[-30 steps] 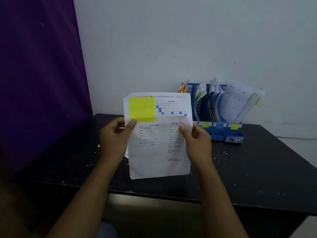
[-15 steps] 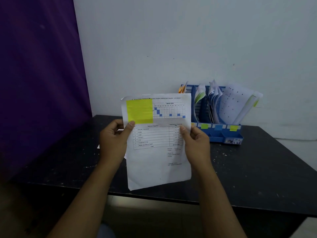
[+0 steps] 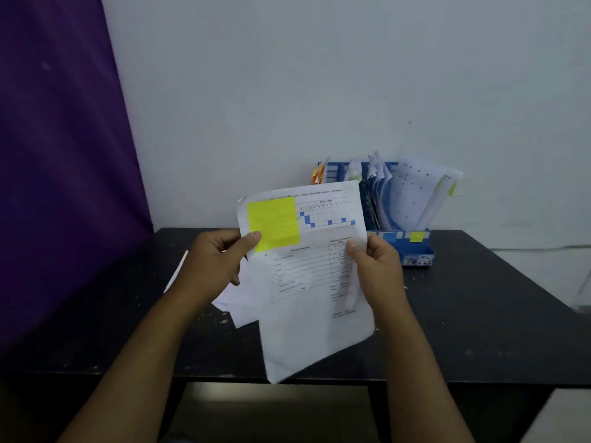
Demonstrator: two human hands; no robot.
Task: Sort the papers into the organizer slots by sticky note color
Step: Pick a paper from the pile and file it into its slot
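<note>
I hold a white printed paper [image 3: 315, 298] upright over the black table [image 3: 479, 314]. A yellow sticky note [image 3: 273, 223] sits at its top left corner. My left hand [image 3: 217, 263] pinches the paper's left edge, thumb on the note's lower corner. My right hand [image 3: 377, 270] pinches the right edge. The blue organizer [image 3: 415, 251] stands at the back of the table against the wall, behind the paper's right side, its slots full of papers. A yellow label [image 3: 415, 237] marks its right slot and a blue label [image 3: 388, 237] the one beside it.
More loose white papers [image 3: 236, 302] lie on the table under my left hand. A purple curtain [image 3: 57, 155] hangs at the left. The white wall [image 3: 319, 75] closes off the back. The table's front edge runs just below the held paper.
The paper has tilted, its bottom swinging to the right, and both hands have shifted slightly right with it. The loose papers beneath have come into view.
</note>
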